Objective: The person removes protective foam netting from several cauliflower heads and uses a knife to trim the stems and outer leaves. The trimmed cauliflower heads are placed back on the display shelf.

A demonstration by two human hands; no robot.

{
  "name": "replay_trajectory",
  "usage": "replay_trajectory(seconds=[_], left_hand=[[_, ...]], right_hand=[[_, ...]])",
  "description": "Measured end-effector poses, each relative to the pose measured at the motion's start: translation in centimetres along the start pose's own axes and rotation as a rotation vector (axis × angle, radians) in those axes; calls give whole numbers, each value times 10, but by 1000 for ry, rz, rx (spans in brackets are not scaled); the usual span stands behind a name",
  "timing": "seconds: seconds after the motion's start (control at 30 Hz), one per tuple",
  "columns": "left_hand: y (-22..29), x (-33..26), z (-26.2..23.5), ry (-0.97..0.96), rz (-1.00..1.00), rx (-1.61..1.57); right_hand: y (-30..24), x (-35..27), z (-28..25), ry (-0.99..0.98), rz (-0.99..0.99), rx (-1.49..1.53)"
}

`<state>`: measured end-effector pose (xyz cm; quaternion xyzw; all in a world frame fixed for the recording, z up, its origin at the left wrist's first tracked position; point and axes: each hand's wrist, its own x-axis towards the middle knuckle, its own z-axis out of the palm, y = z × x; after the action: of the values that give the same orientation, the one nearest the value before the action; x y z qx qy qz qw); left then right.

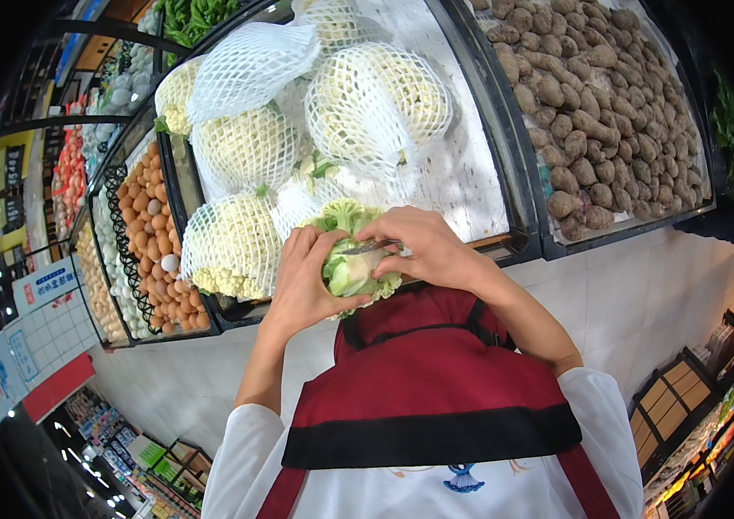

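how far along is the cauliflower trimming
Done: several netted cauliflowers already sit in the display bin. In hand: the left hand holds a bare cauliflower stem-up while the right hand works a small knife on its base. Left: green leaves remain on it, and it has no net.

At twelve o'clock netted cauliflowers (298,121) crowd my bin; I could pass only over the bare white liner (462,173) at one o'clock. The black divider (505,138) walls off the potatoes (600,104) at two; eggs (155,233) block ten.
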<state>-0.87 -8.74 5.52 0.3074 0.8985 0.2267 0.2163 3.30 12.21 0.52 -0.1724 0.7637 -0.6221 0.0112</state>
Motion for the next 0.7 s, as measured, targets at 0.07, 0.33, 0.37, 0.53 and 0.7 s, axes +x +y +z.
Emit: replay_trajectory(seconds=[0.07,0.33,0.37,0.53,0.7], left_hand=[[-2,-3,-2,-15,-23,12],[-9,-11,-11,-84,15,76],[-7,-13,-10,-65,18,96],[-6,-18,-5,-1,78,168],[-8,-25,-13,21,-88,151]], right_hand=[[1,2,4,26,-45,12],[2,8,12,-202,-31,26],[2,9,10,-271,-12,40],[2,16,16,-278,-53,112],[-7,17,35,-189,-62,115]])
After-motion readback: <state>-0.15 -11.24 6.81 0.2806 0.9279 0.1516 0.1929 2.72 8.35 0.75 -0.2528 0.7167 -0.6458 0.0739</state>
